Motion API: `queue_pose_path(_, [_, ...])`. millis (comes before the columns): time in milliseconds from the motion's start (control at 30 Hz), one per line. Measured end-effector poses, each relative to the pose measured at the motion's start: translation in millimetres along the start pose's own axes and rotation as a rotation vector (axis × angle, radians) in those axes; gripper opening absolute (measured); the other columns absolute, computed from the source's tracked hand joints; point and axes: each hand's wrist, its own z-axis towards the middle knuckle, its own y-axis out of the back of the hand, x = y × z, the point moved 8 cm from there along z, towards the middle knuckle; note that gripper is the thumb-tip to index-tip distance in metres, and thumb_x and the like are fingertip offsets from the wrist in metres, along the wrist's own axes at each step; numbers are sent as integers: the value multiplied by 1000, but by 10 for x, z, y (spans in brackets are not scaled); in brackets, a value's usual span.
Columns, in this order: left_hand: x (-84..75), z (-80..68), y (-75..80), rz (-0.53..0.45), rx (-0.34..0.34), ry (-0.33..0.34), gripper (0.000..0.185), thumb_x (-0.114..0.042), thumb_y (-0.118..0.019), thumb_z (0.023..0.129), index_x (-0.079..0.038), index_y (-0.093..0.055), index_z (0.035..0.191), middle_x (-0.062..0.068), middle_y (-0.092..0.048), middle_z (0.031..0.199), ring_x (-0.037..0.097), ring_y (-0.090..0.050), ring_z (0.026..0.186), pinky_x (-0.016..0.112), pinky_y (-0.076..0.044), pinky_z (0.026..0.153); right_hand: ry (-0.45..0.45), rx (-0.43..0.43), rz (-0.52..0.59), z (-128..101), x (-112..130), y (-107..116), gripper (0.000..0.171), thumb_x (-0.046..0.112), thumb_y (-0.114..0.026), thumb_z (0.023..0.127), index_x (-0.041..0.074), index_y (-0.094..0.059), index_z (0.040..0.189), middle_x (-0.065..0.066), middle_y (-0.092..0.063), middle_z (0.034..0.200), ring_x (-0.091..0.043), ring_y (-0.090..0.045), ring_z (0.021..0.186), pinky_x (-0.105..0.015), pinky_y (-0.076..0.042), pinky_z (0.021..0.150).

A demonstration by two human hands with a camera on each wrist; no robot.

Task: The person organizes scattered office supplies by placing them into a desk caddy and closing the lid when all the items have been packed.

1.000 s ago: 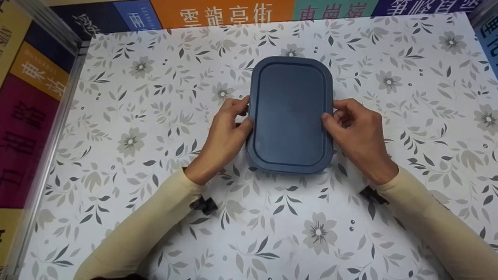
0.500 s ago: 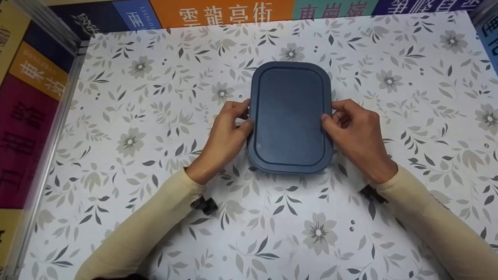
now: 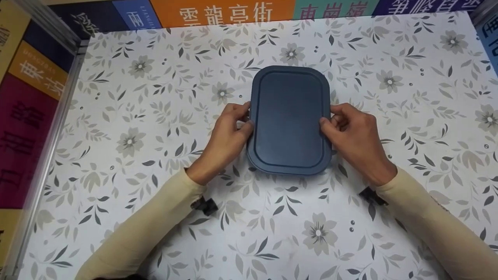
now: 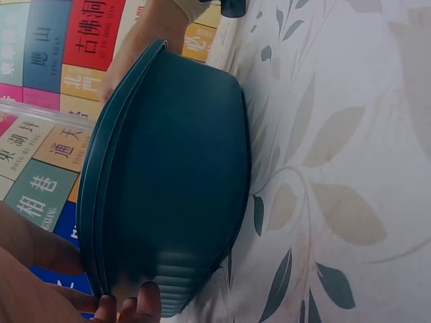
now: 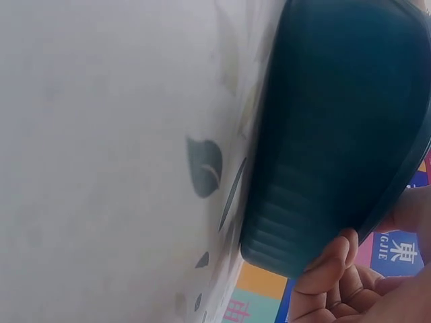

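A dark blue lidded food container [image 3: 290, 120], rectangular with rounded corners, sits on the flower-patterned tablecloth [image 3: 319, 233] in the head view, lid up. My left hand [image 3: 223, 136] holds its left side, thumb at the lid's rim and fingers below the rim. On the opposite side my right hand [image 3: 358, 136] grips the rim, the thumb on the lid's edge. The left wrist view shows the deep ribbed wall [image 4: 175, 168] with fingertips [image 4: 149, 296] against it. From the right wrist, curled fingers [image 5: 330, 269] touch the wall near the rim. What the container holds is hidden.
Panels with coloured blocks and large characters [image 3: 225, 13] stand along the back of the table. Another such panel [image 3: 27, 128] with a metal frame edge borders the left side, and a blue one [image 3: 491, 42] shows at the far right.
In the head view, the container's far edge has come down and nearer while its near edge stays about put. Both hands keep their hold and have shifted slightly toward me.
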Motion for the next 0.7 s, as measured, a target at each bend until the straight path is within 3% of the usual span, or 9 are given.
queue_pose_path(467, [104, 16, -59, -45, 0, 16, 53, 1, -58, 106, 9, -51, 158, 20, -65, 126, 28, -65, 120, 33, -49, 108, 13, 56, -12, 32, -27, -39, 22, 3, -76, 98, -7, -77, 118, -6, -71, 78, -4, -62, 66, -10, -49, 65])
queue_pose_path(700, [154, 49, -84, -22, -6, -7, 51, -2, -57, 108, 7, -51, 158, 17, -63, 125, 26, -67, 116, 33, -52, 103, -3, 99, -35, 59, -100, -90, 26, 11, -74, 103, -6, -75, 124, -7, -72, 83, -9, -64, 69, -11, -49, 65])
